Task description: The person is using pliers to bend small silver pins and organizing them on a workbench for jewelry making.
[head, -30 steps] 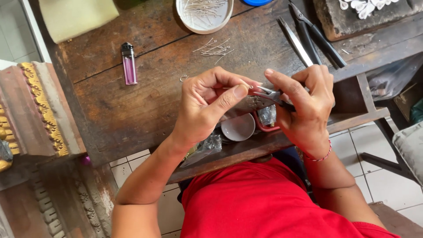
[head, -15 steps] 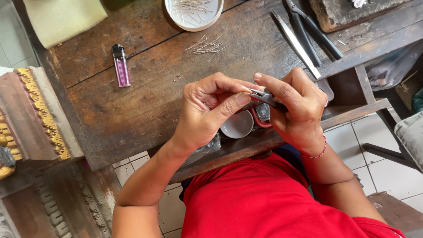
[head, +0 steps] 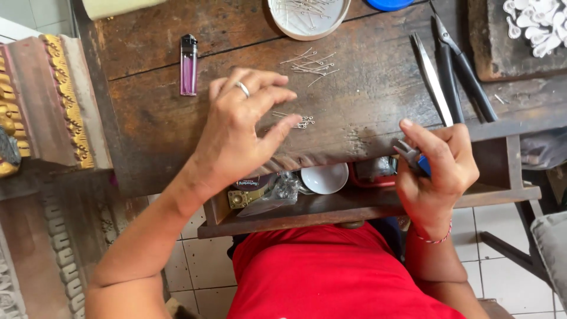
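My left hand, with a ring on one finger, hovers spread over the dark wooden table, its fingertips near a small cluster of thin metal pins. It holds nothing. More loose pins lie further up the table. My right hand is closed around small pliers with blue grips, held above the open drawer at the table's front edge. A small white dish sits inside that drawer.
A purple lighter lies at the upper left. A white bowl of pins stands at the top edge. Tweezers and black-handled pliers lie at the right. A carved gilded wooden piece stands at left.
My hands were together over the drawer, working a small piece with the pliers. Now they have parted: the left hand has moved up over the table's pins, the right stays with the pliers.
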